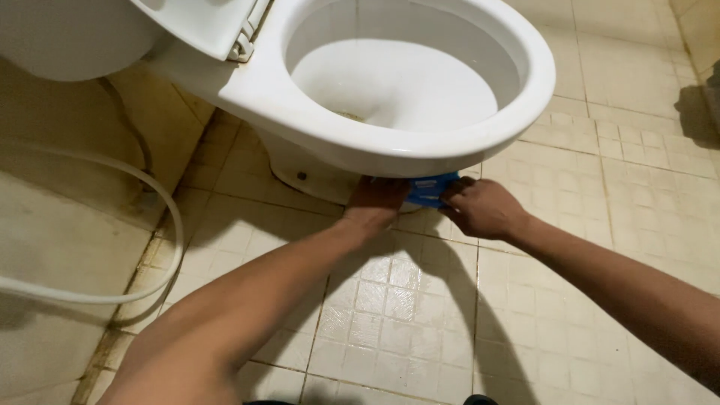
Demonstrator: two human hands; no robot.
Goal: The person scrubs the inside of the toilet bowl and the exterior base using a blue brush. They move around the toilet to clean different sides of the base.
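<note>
Low down — blue cloth (433, 189), crumpled, under toilet bowl (420, 142) rim — left hand (376, 202), right hand (482, 208) grip closed on it.

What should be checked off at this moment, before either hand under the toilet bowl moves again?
1. Both hands on the blue item: ok; left hand and right hand meet at it.
2. Item fully visible: not ok; the toilet bowl rim hides its upper part.
3. Firm grip: cannot tell; fingertips are hidden.
4. Bowl open: ok; seat and lid are raised.
5. Hose away from the arms: ok; it loops by the left wall.
6. Floor dry: cannot tell; tiles are shiny.
</note>
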